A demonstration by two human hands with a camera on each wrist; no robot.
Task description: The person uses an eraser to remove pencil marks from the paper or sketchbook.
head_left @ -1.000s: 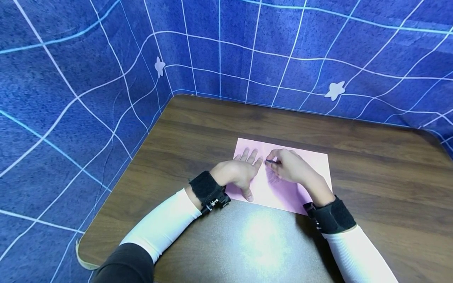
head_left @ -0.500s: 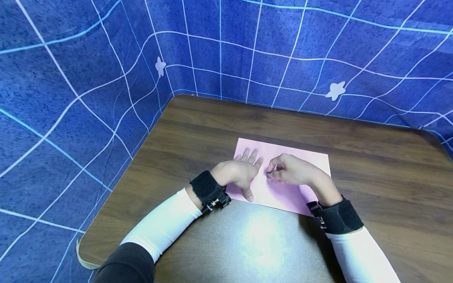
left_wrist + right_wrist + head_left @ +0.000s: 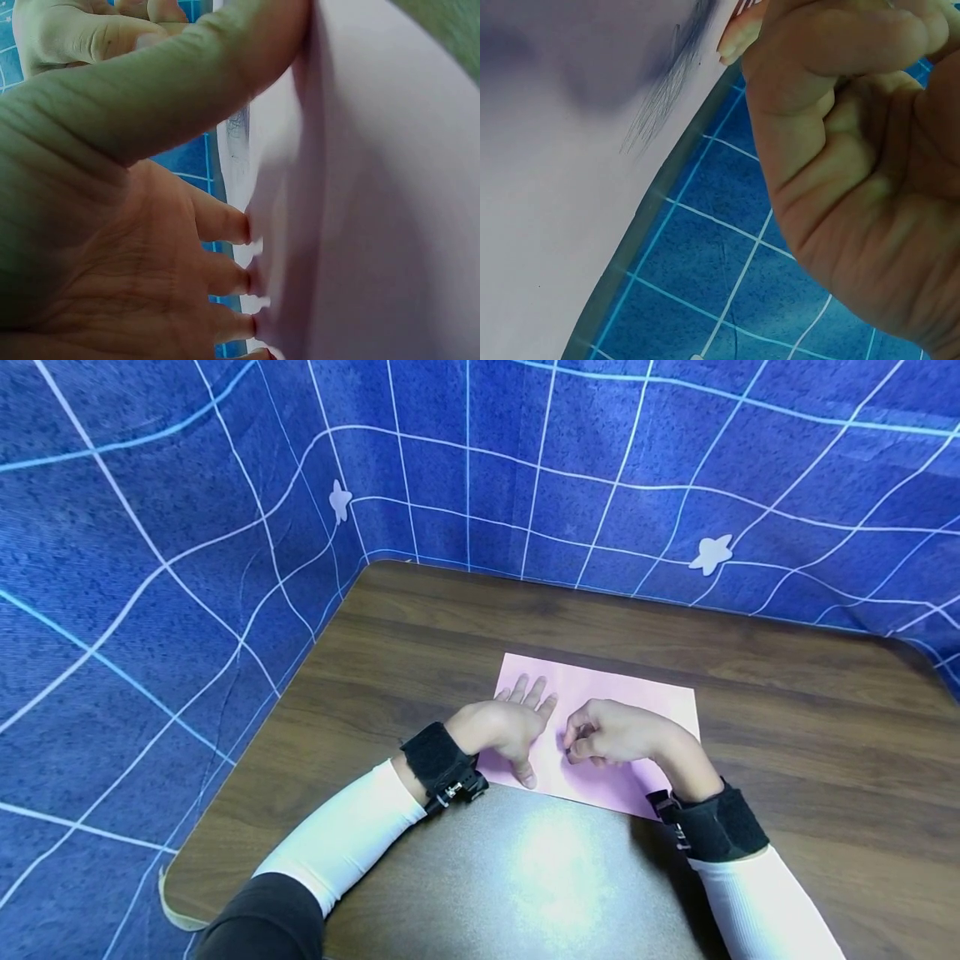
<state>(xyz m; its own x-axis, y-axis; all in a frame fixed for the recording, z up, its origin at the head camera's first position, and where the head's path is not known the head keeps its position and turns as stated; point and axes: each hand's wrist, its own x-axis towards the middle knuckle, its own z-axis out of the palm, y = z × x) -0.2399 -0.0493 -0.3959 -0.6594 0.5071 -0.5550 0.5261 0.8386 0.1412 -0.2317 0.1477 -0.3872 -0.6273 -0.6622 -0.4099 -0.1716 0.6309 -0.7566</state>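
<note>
A sheet of pink paper [image 3: 630, 685] lies on the wooden table. My left hand [image 3: 506, 727] rests on its left part, fingers spread and straight, thumb at the near edge. Just to the right, my right hand [image 3: 618, 732] has curled fingers, with thumb and index finger pinching a small dark stub [image 3: 567, 751] low over the paper. Most of the stub is hidden by the fingers, so its exact kind is unclear. Thin grey scribbled strokes [image 3: 658, 109] show on the paper in the right wrist view.
The brown wooden table [image 3: 420, 635] extends around the paper on all sides. A blue cloth [image 3: 435, 468] with white grid lines and stars hangs behind it and on the left. Black straps [image 3: 716, 820] with small cameras circle both wrists.
My right hand has moved down the sheet toward the near edge with the small dark stub in its pinch. The left hand and paper have stayed in place.
</note>
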